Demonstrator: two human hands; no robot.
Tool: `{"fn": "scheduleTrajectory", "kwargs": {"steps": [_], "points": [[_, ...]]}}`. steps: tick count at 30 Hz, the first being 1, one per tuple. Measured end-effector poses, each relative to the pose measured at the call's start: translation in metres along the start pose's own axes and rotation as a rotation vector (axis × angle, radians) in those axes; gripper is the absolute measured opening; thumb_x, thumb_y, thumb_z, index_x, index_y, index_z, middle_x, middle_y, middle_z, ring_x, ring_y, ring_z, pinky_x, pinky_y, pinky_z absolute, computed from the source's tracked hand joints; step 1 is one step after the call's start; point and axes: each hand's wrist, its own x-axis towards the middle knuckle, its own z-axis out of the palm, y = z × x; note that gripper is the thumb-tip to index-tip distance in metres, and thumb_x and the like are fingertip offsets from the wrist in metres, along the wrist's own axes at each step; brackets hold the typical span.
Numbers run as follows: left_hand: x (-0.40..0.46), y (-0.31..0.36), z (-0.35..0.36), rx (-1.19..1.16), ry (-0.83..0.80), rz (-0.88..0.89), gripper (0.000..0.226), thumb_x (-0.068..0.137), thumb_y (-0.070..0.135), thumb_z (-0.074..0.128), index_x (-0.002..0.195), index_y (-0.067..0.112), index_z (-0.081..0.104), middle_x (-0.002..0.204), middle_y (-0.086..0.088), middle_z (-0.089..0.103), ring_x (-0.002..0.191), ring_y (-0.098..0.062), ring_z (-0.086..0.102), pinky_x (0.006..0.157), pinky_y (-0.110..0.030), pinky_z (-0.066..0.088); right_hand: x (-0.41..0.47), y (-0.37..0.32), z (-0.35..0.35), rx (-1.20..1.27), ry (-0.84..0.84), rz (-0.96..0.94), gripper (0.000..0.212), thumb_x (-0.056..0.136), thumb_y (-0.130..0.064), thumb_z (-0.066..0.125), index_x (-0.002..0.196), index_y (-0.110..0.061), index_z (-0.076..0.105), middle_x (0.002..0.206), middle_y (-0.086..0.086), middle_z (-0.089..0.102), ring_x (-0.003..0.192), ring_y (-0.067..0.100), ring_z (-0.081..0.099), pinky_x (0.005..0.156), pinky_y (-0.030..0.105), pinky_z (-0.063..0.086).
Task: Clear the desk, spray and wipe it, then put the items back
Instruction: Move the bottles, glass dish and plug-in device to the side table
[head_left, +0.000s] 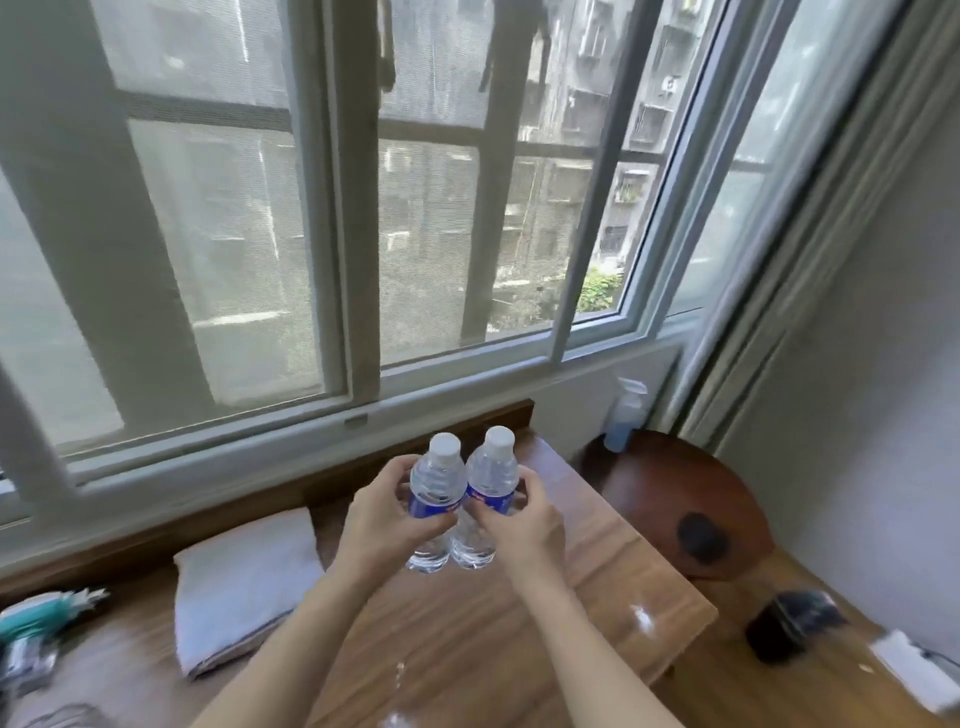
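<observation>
Desk (597, 587), a wooden top under the window, shows bare grain across its right half, with a few wet-looking glints near its right edge and near the bottom of the view. Two clear water bottles are held up side by side above its far middle, touching each other, both upright with white caps on and blue labels round the waist. The left hand (382, 512) has its fingers curled round the left water bottle (435, 499), and the right hand (524, 525) grips the right water bottle (489, 491) the same way. Both bottles look nearly full of clear water, and neither base rests on the wood. A folded white towel (244, 587) lies on the desk to the left of the hands, and blurred teal and grey items (41, 623) sit at the far left edge. Off the desk to the right, a spray bottle (626, 415) with pale blue liquid stands on a round dark wooden table (691, 499) by the wall. Whether the bottles are being carried off or brought back cannot be told for certain; the wet glints and the bare surface suggest, as a judgement, the put-back step. If so, the next move calls for lowering both bottles straight down, keeping them upright, and loosening the fingers only once the bases sit flat on the wood.
</observation>
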Motion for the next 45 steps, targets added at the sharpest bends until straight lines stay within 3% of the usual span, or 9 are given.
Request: {"fn": "scheduleTrajectory", "kwargs": {"steps": [6, 13, 16, 19, 23, 33, 35, 39, 45], "points": [[0.021, 0.033, 0.1, -0.037, -0.032, -0.018, 0.067, 0.056, 0.041, 0.09, 0.113, 0.043, 0.055, 0.098, 0.033, 0.064, 0.094, 0.012, 0.06, 0.073, -0.012, 0.05, 0.041, 0.055, -0.081, -0.003, 0.034, 0.035, 0.055, 0.063, -0.054, 0.088, 0.108, -0.039, 0.061, 0.091, -0.018, 0.071, 0.088, -0.012, 0.062, 0.072, 0.017, 0.05], [0.036, 0.06, 0.213, -0.094, -0.037, -0.048, 0.062, 0.057, 0.035, 0.092, 0.108, 0.042, 0.057, 0.101, 0.034, 0.064, 0.095, 0.008, 0.061, 0.072, -0.006, 0.047, 0.084, 0.116, -0.167, -0.077, 0.045, 0.023, 0.052, 0.065, -0.047, 0.09, 0.105, -0.042, 0.057, 0.089, -0.023, 0.067, 0.088, -0.014, 0.06, 0.065, 0.005, 0.044], [0.046, 0.067, 0.252, -0.114, -0.065, -0.064, 0.061, 0.056, 0.038, 0.091, 0.108, 0.04, 0.059, 0.1, 0.032, 0.066, 0.094, 0.006, 0.062, 0.075, -0.011, 0.049, 0.1, 0.142, -0.194, -0.098, 0.067, 0.024, 0.049, 0.066, -0.045, 0.09, 0.102, -0.045, 0.056, 0.088, -0.025, 0.066, 0.089, -0.015, 0.06, 0.067, 0.005, 0.044], [0.06, 0.067, 0.285, -0.129, -0.088, -0.094, 0.058, 0.057, 0.036, 0.09, 0.107, 0.04, 0.06, 0.1, 0.026, 0.069, 0.094, 0.003, 0.064, 0.08, -0.024, 0.053, 0.119, 0.164, -0.21, -0.126, 0.084, 0.059, 0.048, 0.065, -0.046, 0.089, 0.098, -0.049, 0.054, 0.087, -0.026, 0.066, 0.085, -0.012, 0.061, 0.075, 0.02, 0.051], [0.085, 0.064, 0.319, -0.122, -0.134, -0.086, 0.06, 0.056, 0.038, 0.09, 0.107, 0.04, 0.059, 0.099, 0.029, 0.067, 0.095, 0.005, 0.063, 0.078, -0.021, 0.052, 0.145, 0.189, -0.22, -0.142, 0.113, 0.083, 0.051, 0.067, -0.044, 0.089, 0.105, -0.045, 0.054, 0.091, -0.026, 0.064, 0.088, 0.0, 0.065, 0.082, 0.028, 0.057], [0.141, 0.066, 0.406, -0.102, -0.253, -0.117, 0.061, 0.057, 0.033, 0.089, 0.108, 0.038, 0.056, 0.096, 0.022, 0.07, 0.089, 0.007, 0.064, 0.075, -0.022, 0.053, 0.199, 0.242, -0.252, -0.175, 0.228, 0.215, 0.057, 0.069, -0.043, 0.09, 0.114, -0.041, 0.056, 0.099, -0.024, 0.065, 0.086, -0.011, 0.06, 0.072, 0.004, 0.045], [0.15, 0.069, 0.423, -0.104, -0.281, -0.134, 0.06, 0.057, 0.035, 0.089, 0.107, 0.04, 0.055, 0.098, 0.021, 0.07, 0.09, 0.007, 0.064, 0.074, -0.018, 0.053, 0.21, 0.252, -0.262, -0.18, 0.238, 0.233, 0.056, 0.069, -0.045, 0.089, 0.113, -0.042, 0.055, 0.101, -0.023, 0.066, 0.086, -0.009, 0.061, 0.074, 0.008, 0.048], [0.171, 0.074, 0.464, -0.127, -0.296, -0.173, 0.061, 0.053, 0.044, 0.085, 0.106, 0.042, 0.055, 0.098, 0.023, 0.069, 0.092, 0.008, 0.064, 0.07, -0.008, 0.049, 0.243, 0.283, -0.28, -0.169, 0.239, 0.27, 0.056, 0.068, -0.04, 0.09, 0.116, -0.034, 0.061, 0.105, -0.014, 0.072, 0.093, 0.006, 0.067, 0.084, 0.032, 0.06], [0.216, 0.069, 0.539, -0.088, -0.272, -0.272, 0.065, 0.047, 0.051, 0.078, 0.106, 0.041, 0.055, 0.097, 0.027, 0.067, 0.094, 0.011, 0.062, 0.074, -0.012, 0.048, 0.311, 0.342, -0.306, -0.153, 0.194, 0.268, 0.055, 0.068, -0.038, 0.09, 0.114, -0.032, 0.062, 0.105, -0.01, 0.073, 0.095, 0.013, 0.068, 0.086, 0.04, 0.058]]}}
